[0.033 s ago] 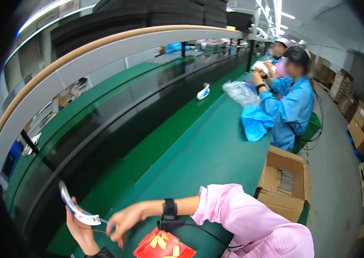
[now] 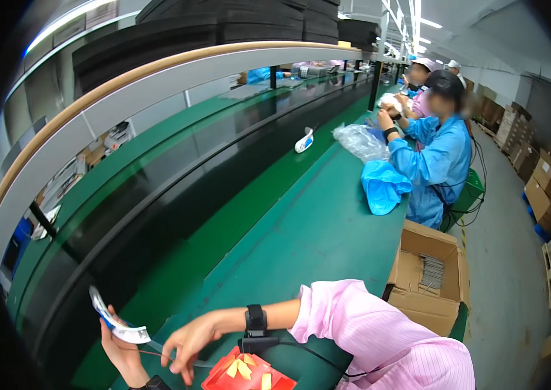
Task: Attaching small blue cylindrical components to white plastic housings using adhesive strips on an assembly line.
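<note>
My left hand (image 2: 122,357), low at the left, grips a curved white plastic piece with blue on it (image 2: 130,334), raised above the bench. A thin reddish wire (image 2: 150,353) and a pale, clear strand run from the piece to my right hand (image 2: 191,341). The fingers of that hand are bent down around the wire; the fingertips are partly hidden. Just right of it sits a red tray (image 2: 279,379) with several yellow pieces (image 2: 243,369) in it. A black band with a small device (image 2: 256,322) is on my right wrist.
A green bench (image 2: 301,227) runs away beside a dark conveyor (image 2: 178,240). Farther along lie a similar white-blue piece (image 2: 303,140), clear plastic bags (image 2: 360,143) and a blue bag (image 2: 385,188). A co-worker in blue (image 2: 441,149) sits at the right, behind an open carton of metal rods (image 2: 409,302).
The white piece in my left hand has lowered and tilted slightly. My right hand has shifted a little, its fingers spreading downward, and the clear strand now shows beyond them toward the red tray.
</note>
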A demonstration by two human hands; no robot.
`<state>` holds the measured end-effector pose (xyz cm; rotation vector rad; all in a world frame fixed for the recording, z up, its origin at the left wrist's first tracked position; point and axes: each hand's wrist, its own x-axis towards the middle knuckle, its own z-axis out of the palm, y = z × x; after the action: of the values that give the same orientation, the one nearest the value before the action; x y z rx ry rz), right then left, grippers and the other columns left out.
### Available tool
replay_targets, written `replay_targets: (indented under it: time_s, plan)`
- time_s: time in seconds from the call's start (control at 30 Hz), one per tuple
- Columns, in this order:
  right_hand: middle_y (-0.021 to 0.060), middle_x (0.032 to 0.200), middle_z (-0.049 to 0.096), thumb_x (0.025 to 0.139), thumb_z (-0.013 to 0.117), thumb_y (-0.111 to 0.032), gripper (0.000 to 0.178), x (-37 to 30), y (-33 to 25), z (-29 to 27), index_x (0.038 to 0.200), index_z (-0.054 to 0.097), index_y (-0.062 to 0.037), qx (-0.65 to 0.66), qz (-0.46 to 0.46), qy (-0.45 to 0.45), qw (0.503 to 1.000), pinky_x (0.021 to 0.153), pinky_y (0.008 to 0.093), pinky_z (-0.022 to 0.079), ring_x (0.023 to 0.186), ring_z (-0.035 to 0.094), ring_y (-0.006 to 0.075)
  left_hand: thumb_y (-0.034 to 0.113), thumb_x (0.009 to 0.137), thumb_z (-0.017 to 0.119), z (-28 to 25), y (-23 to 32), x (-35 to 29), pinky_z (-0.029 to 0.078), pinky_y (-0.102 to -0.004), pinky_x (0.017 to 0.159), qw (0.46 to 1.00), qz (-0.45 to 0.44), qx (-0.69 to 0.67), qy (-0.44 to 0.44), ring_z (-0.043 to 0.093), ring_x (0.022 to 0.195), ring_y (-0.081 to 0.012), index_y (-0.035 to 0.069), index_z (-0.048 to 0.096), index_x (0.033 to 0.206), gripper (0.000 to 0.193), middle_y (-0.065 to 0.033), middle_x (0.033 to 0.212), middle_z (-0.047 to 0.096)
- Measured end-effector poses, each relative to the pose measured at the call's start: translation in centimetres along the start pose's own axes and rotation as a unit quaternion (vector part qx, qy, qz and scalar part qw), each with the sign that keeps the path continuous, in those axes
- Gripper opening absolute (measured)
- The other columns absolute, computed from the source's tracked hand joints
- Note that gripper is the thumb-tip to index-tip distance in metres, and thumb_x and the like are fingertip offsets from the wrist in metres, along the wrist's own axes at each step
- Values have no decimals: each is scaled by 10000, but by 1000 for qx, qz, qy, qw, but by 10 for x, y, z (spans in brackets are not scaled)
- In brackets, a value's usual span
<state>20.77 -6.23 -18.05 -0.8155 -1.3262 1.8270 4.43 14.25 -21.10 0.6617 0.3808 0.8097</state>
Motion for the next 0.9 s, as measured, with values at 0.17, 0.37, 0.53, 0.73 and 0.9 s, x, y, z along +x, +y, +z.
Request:
replay_targets:
  time_s: [0.17, 0.37, 0.53, 0.73, 0.9]
  plan:
    - [95, 779, 687, 912, 662, -134, 320, -11, -2, -21, 1160, 587, 54, 139, -61, 25, 988, 739, 368, 589, 722, 697, 195, 364, 998, 524, -28, -13, 29, 332, -383, 1130, 978, 42, -83, 187, 427, 1341, -237, 48, 450, 1385, 505, -117, 1423, 488]
    - [71, 853, 680, 964, 617, -222, 357, -35, -39, -53, 1269, 573, -41, 126, -147, 234, 953, 753, 295, 568, 767, 674, 150, 501, 969, 504, -19, -12, 24, 115, -431, 1174, 996, 6, 74, 58, 226, 1459, -245, 72, 269, 1516, 733, -44, 1604, 224]
    - [51, 878, 673, 976, 596, -233, 265, -66, -64, -59, 1169, 618, -53, 85, -203, 267, 938, 755, 275, 540, 803, 653, 126, 375, 1008, 471, 14, -26, 7, 146, -428, 1179, 958, -110, 237, -121, 253, 1458, -264, 24, 316, 1498, 623, -125, 1591, 255]
    - [31, 866, 667, 979, 591, -239, 259, -84, -84, -42, 1129, 623, -30, 20, -210, 298, 931, 750, 256, 524, 797, 641, 107, 307, 1018, 483, 47, -31, -11, 515, -274, 777, 905, -175, 349, -167, 663, 973, -201, -27, 512, 1327, 456, -173, 1193, 650]
    - [43, 832, 672, 976, 588, -225, 244, -85, -88, -34, 1097, 636, -17, 14, -189, 277, 942, 726, 262, 528, 768, 645, 111, 294, 1032, 456, 45, -38, -12, 488, -212, 583, 903, -187, 367, -123, 669, 759, -140, -18, 569, 1217, 380, -133, 1017, 699]
